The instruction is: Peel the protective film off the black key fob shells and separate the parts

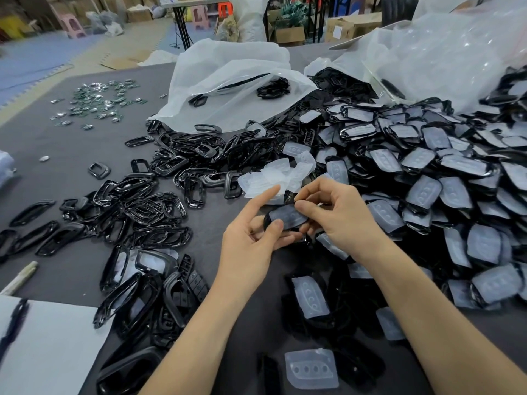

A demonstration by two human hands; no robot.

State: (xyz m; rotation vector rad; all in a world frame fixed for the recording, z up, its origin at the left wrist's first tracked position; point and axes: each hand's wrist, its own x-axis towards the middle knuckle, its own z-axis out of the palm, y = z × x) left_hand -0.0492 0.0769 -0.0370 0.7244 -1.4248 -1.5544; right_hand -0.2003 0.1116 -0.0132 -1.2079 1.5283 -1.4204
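Over the table's middle, toward its near edge: I hold one black key fob shell between both hands, lifted off the grey table.
Left hand: my left hand holds the shell from below. The thumb presses on its near edge, the curled fingers sit underneath, and the forefinger sticks out straight, free of it.
Right hand: my right hand pinches the shell's far right end between thumb and forefinger, with the fingertips at the edge of the film. The other fingers are curled behind.
Film: the cloudy film lies flat across the shell's top face. I cannot tell whether a corner has lifted.
Peeled films: a small heap of loose films lies just beyond my hands.
Right side of the table: a deep pile of film-covered shells spreads to the right edge and spills from clear bags.
Left side of the table: a pile of bare black frames runs from the white bag down toward the near edge.
Far left corner: small shiny parts lie scattered, well apart from the frames.
Near left corner: a pen lies on a white sheet.
Near edge: one loose film piece lies flat between my forearms.
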